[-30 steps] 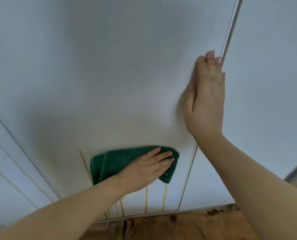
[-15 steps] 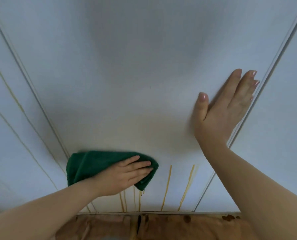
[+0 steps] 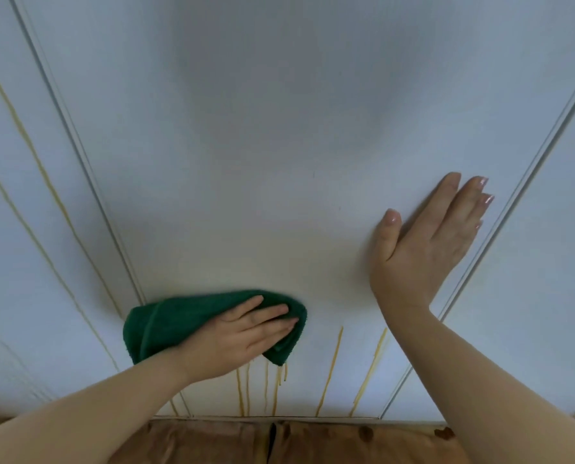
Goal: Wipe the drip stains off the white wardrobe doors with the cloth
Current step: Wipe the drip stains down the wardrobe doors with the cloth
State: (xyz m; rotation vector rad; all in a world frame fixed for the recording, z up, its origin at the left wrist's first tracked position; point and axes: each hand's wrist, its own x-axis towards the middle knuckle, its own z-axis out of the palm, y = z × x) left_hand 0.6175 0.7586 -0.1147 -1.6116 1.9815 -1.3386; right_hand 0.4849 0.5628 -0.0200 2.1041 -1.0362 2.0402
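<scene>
Cloth (image 3: 165,326): green, bunched, low on the middle wardrobe door (image 3: 279,128), just right of the seam to the left door (image 3: 28,249). My left hand (image 3: 242,339) lies palm down on top of it. Its fingers (image 3: 272,311) are straight and together, pointing right, pressing the cloth against the panel. The cloth sticks out past the wrist on the left and just past the fingertips on the right.

Drip stains (image 3: 329,370): yellow-brown. Several thin runs come out from under the cloth's lower edge and go down to the door's bottom edge. 2 longer runs sit right of the cloth, between it and the seam to the right door (image 3: 547,279), both apart from the cloth. The panel above the cloth reads white, with a grey shadow across its upper part.

Right hand (image 3: 426,242): flat on the same door, higher up, well apart from the cloth, near the right seam. Fingers straight and close together, angled up and right. Thumb (image 3: 389,226) is spread to the left, palm on the panel.

Left door: I count 2 clear long streaks (image 3: 40,169) running down it, plus fainter ones lower down.

Floor (image 3: 212,443): brown, along the bottom of the view under the doors. It has a dark gap (image 3: 272,437) below the cloth and a few dark spots (image 3: 366,432) toward the right. Both forearms are bare, coming in from the 2 bottom corners.
</scene>
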